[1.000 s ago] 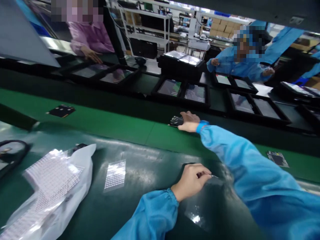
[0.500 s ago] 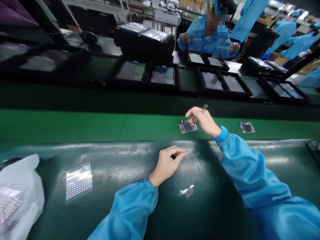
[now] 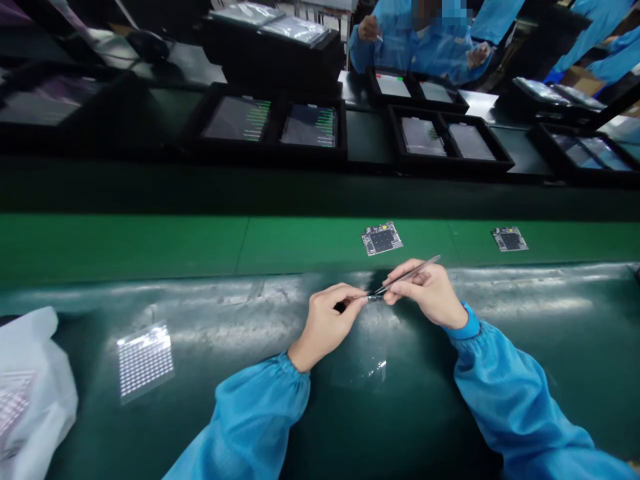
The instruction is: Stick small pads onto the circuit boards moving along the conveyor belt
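My left hand (image 3: 331,319) pinches a small, thin, shiny piece (image 3: 373,297) between thumb and fingertips, above the dark green mat. Its kind is too small to tell. Metal tweezers (image 3: 419,268) are gripped in my right hand (image 3: 425,293), their tips pointing left at the piece. Whether the tips touch it I cannot tell. Just beyond both hands, a circuit board (image 3: 382,239) lies flat on the bright green strip. A second circuit board (image 3: 510,239) lies farther right on that strip.
A clear sheet with rows of small silvery dots (image 3: 145,363) lies on the mat at left, beside a white plastic bag (image 3: 37,393). A clear film (image 3: 377,367) lies nearer me. Black trays (image 3: 267,123) with screens line the far shelf; a person in blue (image 3: 415,47) works behind.
My right hand has come back from over the nearer circuit board, bringing the tweezers to the piece in my left hand. The left hand keeps its pinch. The view has tilted down slightly.
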The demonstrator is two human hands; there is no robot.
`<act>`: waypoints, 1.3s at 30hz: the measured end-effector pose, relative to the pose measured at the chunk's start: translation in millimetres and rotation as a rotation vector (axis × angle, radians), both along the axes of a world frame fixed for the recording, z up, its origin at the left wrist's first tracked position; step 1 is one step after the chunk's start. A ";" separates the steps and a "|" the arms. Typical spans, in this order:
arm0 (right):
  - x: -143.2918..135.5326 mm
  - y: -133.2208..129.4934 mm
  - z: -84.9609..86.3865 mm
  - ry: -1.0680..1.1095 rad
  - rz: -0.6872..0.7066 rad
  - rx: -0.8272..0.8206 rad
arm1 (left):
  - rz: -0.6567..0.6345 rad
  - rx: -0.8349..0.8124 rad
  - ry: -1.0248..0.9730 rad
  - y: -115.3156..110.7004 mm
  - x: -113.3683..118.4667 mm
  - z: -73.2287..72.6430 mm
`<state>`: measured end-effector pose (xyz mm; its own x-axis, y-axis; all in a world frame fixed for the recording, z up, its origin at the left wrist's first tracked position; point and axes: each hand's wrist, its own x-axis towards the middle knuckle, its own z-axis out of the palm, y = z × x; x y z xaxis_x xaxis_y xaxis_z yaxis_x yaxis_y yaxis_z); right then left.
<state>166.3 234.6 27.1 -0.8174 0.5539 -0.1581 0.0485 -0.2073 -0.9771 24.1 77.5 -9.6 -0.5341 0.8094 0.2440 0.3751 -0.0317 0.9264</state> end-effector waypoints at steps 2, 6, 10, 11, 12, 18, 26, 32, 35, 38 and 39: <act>-0.3 -0.6 -1.2 -0.043 0.001 0.058 | -0.003 0.002 -0.002 -0.2 0.0 -1.3; -2.5 -2.8 -0.5 -0.064 0.017 0.077 | -0.003 0.012 0.004 -0.5 -0.2 -2.6; -4.1 -4.2 0.8 -0.072 0.021 0.085 | -0.001 0.021 0.011 -0.6 0.0 -2.7; -4.3 -4.3 1.0 -0.074 0.022 0.085 | 0.001 0.022 0.012 -0.6 0.1 -2.6; -4.4 -4.4 1.2 -0.075 0.024 0.084 | 0.002 0.021 0.011 -0.6 0.2 -2.5; -5.0 -4.4 0.0 -0.082 0.021 0.068 | -0.006 0.013 0.016 -0.9 0.0 -0.3; -6.8 -6.2 -1.1 -0.062 0.025 0.054 | -0.003 -0.001 0.023 -0.8 -0.2 -0.9; -7.6 8.1 2.8 -0.002 -0.089 0.098 | -0.002 0.004 0.038 -1.9 -1.7 -3.4; -17.9 40.4 -3.3 0.024 -0.276 0.179 | 0.000 0.024 0.053 -2.3 -3.3 -5.2; -33.9 78.6 -16.0 0.017 -0.397 0.214 | -0.002 0.037 0.064 -2.2 -4.3 -6.2; -39.2 89.0 -20.5 0.007 -0.410 0.216 | -0.003 0.039 0.067 -2.0 -4.4 -6.3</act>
<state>127.1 323.7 6.6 -0.5244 0.8515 0.0010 -0.0015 0.0002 -1.0000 19.7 75.5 -15.9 -0.5131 0.8002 0.3105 0.4360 -0.0686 0.8973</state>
